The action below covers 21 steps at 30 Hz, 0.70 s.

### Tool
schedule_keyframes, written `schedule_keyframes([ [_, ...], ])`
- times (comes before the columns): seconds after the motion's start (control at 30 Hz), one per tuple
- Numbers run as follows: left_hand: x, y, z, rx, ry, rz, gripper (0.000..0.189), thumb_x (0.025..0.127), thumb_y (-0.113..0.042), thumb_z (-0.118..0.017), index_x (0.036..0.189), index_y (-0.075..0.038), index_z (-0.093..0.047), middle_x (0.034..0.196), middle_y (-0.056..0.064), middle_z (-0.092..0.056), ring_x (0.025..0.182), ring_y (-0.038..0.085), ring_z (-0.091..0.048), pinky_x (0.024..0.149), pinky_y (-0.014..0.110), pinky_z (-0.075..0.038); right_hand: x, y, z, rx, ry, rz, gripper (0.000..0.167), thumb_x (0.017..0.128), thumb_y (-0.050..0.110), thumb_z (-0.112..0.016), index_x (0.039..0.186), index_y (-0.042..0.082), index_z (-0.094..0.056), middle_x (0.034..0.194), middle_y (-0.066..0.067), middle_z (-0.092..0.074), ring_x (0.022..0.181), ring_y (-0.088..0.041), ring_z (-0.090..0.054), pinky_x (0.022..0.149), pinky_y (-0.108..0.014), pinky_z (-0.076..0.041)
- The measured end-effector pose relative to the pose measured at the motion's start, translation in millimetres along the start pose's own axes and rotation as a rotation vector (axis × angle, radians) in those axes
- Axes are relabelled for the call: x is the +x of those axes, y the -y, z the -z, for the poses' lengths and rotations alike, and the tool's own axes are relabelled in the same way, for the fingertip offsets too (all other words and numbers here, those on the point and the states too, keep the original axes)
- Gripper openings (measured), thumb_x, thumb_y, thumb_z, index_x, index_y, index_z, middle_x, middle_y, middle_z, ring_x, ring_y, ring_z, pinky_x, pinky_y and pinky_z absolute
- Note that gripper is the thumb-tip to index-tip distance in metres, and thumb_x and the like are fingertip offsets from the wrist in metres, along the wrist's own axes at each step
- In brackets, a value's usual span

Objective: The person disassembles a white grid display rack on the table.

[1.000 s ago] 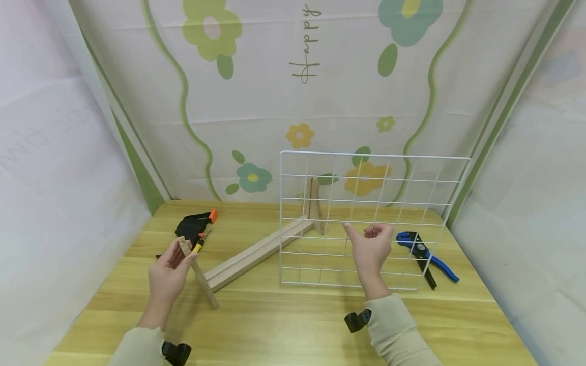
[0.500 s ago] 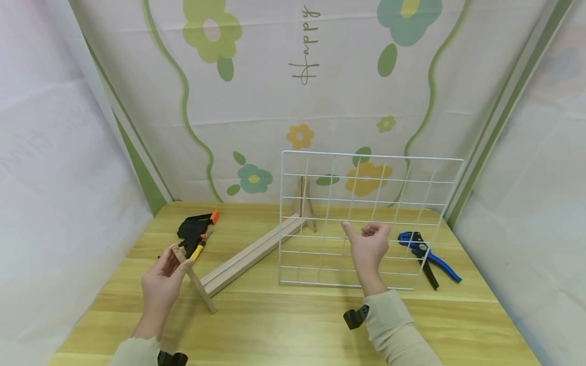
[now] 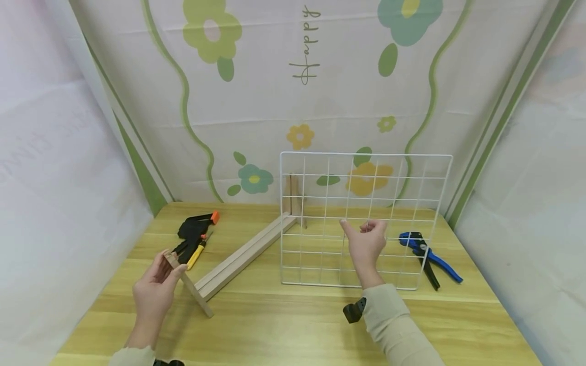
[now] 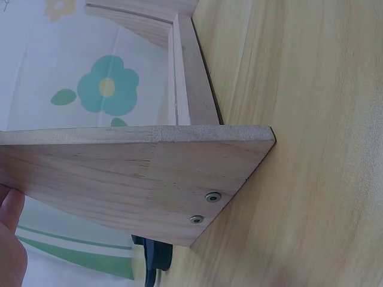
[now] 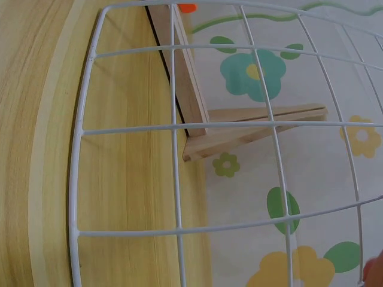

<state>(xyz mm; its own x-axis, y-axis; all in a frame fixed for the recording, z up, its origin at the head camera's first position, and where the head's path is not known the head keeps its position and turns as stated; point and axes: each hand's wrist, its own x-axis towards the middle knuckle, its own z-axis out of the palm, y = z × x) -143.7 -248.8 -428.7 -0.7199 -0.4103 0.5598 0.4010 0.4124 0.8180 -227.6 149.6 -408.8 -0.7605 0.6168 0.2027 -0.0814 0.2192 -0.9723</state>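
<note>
A wooden stand has a grooved bar point(image 3: 247, 256) along the table between two upright end pieces. My left hand point(image 3: 153, 292) pinches the top of the near end piece point(image 3: 194, 292), fingers behind and thumb in front. Two screw heads point(image 4: 204, 208) show low on that piece's outer face in the left wrist view. My right hand point(image 3: 366, 249) grips a white wire grid panel point(image 3: 366, 153) by its inner wires. The panel stands nearly upright, its lower edge close to the tabletop. Seen through the mesh, the far end piece point(image 5: 251, 122) overlaps the panel's left side.
On the left lie a black tool with an orange tip point(image 3: 192, 229) and a yellow-handled screwdriver point(image 3: 196, 256). Blue-and-black pliers point(image 3: 418, 246) lie behind the panel's right edge. A flowered cloth backdrop point(image 3: 261, 101) rises at the table's back edge.
The wooden stand has shifted left and slightly towards me with my left hand. The panel's right edge has swung left, and my right hand has moved slightly left with it.
</note>
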Motion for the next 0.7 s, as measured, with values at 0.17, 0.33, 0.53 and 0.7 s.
schedule_keyframes([
  [0.17, -1.9, 0.7, 1.7, 0.028, -0.006, -0.025, 0.051, 0.068, 0.018, -0.071, 0.117, 0.011, -0.058, 0.103, -0.023, -0.059, 0.095, -0.01, -0.059, 0.078, 0.009, -0.047, 5.8, -4.4, -4.3, 0.005, -0.001, 0.008, 0.063, 0.068, 0.038, -0.082, 0.099, 0.006, -0.038, 0.085, -0.004, -0.043, 0.076, -0.017, -0.039, 0.06, -0.031, -0.038],
  [0.33, -3.7, 1.7, 3.2, 0.064, -0.018, -0.06, 0.054, 0.066, 0.017, -0.074, 0.117, 0.009, -0.06, 0.107, -0.018, -0.058, 0.097, -0.011, -0.057, 0.078, 0.009, -0.047, 11.4, -11.1, -10.4, -0.007, 0.013, 0.028, 0.06, 0.07, 0.04, -0.08, 0.096, 0.008, -0.036, 0.087, -0.007, -0.042, 0.073, -0.018, -0.037, 0.057, -0.032, -0.036],
  [0.53, -3.1, 0.5, 6.1, 0.075, -0.035, -0.059, 0.053, 0.065, 0.016, -0.075, 0.115, 0.008, -0.061, 0.103, -0.021, -0.059, 0.096, -0.01, -0.058, 0.078, 0.009, -0.047, 17.3, -16.0, -18.4, -0.012, 0.025, 0.049, 0.06, 0.07, 0.04, -0.08, 0.089, 0.008, -0.033, 0.085, -0.005, -0.038, 0.072, -0.017, -0.035, 0.057, -0.03, -0.035],
  [0.7, -6.1, -2.1, 7.4, 0.091, -0.027, -0.037, 0.052, 0.065, 0.014, -0.076, 0.114, 0.008, -0.062, 0.103, -0.023, -0.059, 0.096, -0.011, -0.058, 0.077, 0.009, -0.048, 22.0, -22.5, -23.4, -0.024, 0.027, 0.059, 0.058, 0.071, 0.037, -0.08, 0.09, 0.006, -0.035, 0.086, -0.005, -0.038, 0.075, -0.017, -0.035, 0.06, -0.03, -0.035],
])
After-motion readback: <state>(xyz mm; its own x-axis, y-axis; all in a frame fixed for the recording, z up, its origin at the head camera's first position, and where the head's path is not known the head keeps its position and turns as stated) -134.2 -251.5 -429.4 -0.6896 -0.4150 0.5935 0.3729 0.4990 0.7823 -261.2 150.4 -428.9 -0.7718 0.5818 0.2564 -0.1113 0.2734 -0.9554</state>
